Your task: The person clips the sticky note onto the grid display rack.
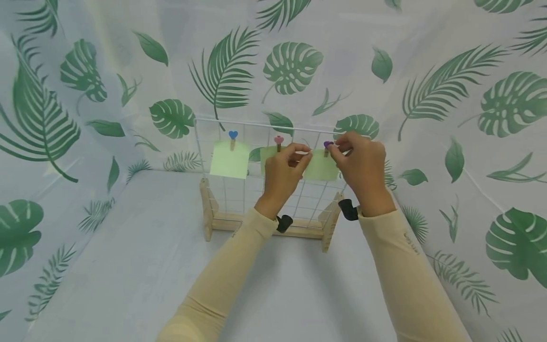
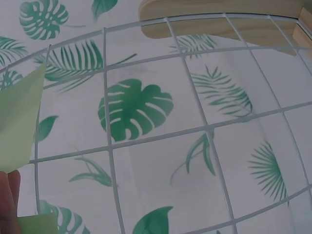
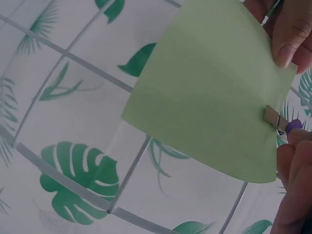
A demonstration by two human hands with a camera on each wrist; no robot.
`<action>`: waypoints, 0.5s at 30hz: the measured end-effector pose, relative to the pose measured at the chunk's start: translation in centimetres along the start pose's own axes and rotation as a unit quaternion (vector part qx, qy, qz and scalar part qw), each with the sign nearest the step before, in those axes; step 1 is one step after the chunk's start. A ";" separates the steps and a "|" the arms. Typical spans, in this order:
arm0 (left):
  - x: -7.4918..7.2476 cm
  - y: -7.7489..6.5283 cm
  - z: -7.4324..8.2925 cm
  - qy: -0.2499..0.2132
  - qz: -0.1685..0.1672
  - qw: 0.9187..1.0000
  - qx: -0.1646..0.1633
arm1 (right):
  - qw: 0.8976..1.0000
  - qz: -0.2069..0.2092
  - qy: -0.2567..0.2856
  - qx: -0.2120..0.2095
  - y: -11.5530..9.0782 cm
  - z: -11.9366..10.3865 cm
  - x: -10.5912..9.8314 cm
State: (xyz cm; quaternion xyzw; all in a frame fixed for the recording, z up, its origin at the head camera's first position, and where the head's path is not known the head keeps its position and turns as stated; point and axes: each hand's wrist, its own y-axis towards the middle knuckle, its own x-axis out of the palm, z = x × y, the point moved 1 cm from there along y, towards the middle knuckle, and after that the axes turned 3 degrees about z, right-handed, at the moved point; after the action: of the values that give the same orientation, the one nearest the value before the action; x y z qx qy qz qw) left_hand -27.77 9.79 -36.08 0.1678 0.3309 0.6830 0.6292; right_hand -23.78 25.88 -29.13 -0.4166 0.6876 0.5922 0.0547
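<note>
A wire grid (image 1: 299, 199) stands in a wooden base, with pale green sticky notes along its top. My left hand (image 1: 284, 171) pinches a corner of the right-hand note (image 3: 204, 97) between thumb and finger. At that note's top edge, my right hand (image 1: 363, 164) pinches a small wooden clothespin (image 3: 274, 118) with a purple heart (image 1: 328, 144). The clothespin's tip overlaps the note. A blue-heart clothespin (image 1: 232, 137) holds the left note (image 1: 230, 159). The middle note (image 1: 268, 154), under a pink-heart clothespin (image 1: 278, 141), is partly hidden behind my left hand.
The grid's wooden base (image 1: 265, 229) rests on a white tabletop (image 1: 128, 266). A white curtain (image 1: 333, 28) printed with green leaves surrounds it at the back and sides. Small black wrist cameras (image 1: 348, 210) sit at both cuffs.
</note>
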 end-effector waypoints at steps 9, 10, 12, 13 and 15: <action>-0.9 -0.5 -0.3 0.047 0.004 0.996 0.079 | 0.997 0.064 0.034 -0.027 -1.3 1.4 0.4; -1.1 -0.6 -0.4 0.051 0.005 0.994 0.092 | 0.996 0.070 0.040 -0.026 -1.6 1.5 0.3; -1.5 -0.9 -0.6 0.057 0.009 0.992 0.113 | 0.995 0.081 0.050 -0.024 -2.3 1.8 0.2; -1.8 -1.0 -0.6 0.060 0.010 0.991 0.121 | 0.995 0.084 0.053 -0.022 -2.6 1.9 0.1; -2.4 -1.4 -0.8 0.067 0.013 0.989 0.135 | 0.994 0.089 0.059 -0.019 -3.3 2.1 -0.1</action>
State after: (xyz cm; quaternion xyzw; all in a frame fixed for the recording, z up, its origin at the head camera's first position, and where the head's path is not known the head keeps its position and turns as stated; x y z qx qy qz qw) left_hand -26.90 7.21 -37.17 0.2091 0.4590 0.6498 0.5688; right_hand -22.47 27.86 -32.28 -0.3892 0.7126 0.5819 -0.0466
